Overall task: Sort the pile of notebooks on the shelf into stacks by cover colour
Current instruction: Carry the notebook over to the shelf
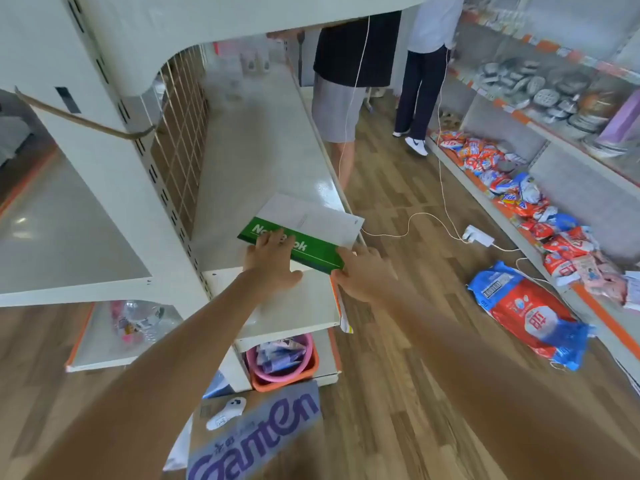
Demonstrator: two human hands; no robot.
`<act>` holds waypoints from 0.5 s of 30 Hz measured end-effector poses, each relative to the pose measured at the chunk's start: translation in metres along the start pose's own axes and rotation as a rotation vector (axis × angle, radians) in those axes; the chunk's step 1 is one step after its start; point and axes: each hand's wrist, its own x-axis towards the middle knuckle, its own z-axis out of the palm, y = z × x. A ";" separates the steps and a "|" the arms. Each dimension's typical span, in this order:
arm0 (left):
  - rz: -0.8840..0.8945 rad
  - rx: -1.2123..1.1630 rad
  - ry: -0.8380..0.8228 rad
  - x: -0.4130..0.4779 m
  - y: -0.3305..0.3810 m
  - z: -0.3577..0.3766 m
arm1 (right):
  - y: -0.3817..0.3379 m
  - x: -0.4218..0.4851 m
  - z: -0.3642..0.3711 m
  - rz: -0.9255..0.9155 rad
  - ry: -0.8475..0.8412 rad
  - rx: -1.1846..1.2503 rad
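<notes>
Beyond the green notebook [318, 256] lies a white notebook [311, 220], then bare shelf [263, 161] for you; to its left, a wire grid [180, 133] blocks.

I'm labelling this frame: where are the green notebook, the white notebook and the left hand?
green notebook [318, 254], head view, green cover beside the lettering
white notebook [311, 220], head view, middle of its pale cover
left hand [273, 263], head view, back of the hand

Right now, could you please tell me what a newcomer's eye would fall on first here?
A green notebook on the white shelf, mid-frame, with the left hand flat on it and the right hand at its end. Next, red and blue packets heaped along the low shelf at right.
</notes>
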 end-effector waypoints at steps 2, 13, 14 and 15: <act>-0.007 0.045 -0.046 0.005 -0.006 0.000 | -0.006 0.008 0.002 0.016 -0.001 -0.068; 0.093 0.137 0.147 0.011 -0.016 0.010 | -0.025 0.030 0.010 -0.069 0.108 -0.237; 0.098 0.126 0.169 0.012 -0.017 0.011 | -0.025 0.031 0.010 -0.075 0.109 -0.233; 0.103 0.119 0.184 0.012 -0.018 0.011 | -0.026 0.031 0.010 -0.079 0.111 -0.239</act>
